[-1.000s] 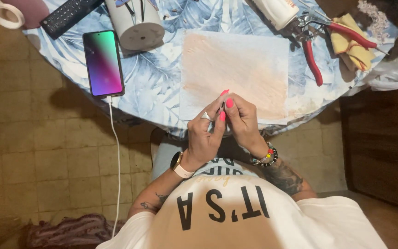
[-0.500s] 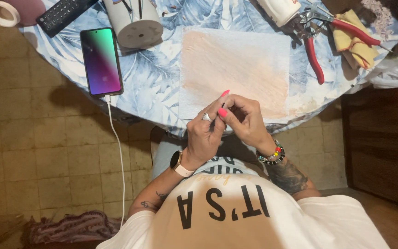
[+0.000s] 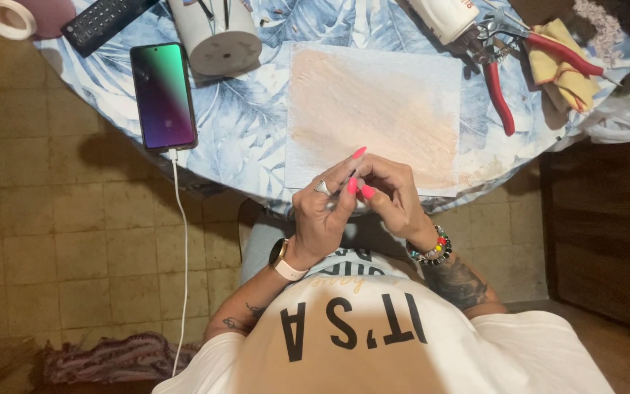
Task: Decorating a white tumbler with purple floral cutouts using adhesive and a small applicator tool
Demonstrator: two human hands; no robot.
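Both hands meet just off the near edge of the round table (image 3: 257, 146), which carries a blue leaf-print cloth. The left hand (image 3: 326, 211) and the right hand (image 3: 391, 193) press together, fingertips pinched around something very small and thin; what it is cannot be told, though a fine sliver shows between the pink nails. The left hand wears a ring, and a pale watch (image 3: 280, 259) sits on its wrist; a beaded bracelet (image 3: 432, 248) circles the right wrist.

Just beyond the hands, on the table, lies a pale sheet smeared with peach colour (image 3: 373, 109). Left of that sheet rests a smartphone (image 3: 163, 95) with a lit screen, its white cable (image 3: 182, 255) dropping off the table edge toward the tiled floor. A grey cylinder (image 3: 216, 36) stands behind the sheet to its left. Right of the sheet lie red-handled pliers (image 3: 497, 87), and a yellow cloth (image 3: 559, 66) beyond them. A remote control (image 3: 103, 22) sits left of the cylinder.
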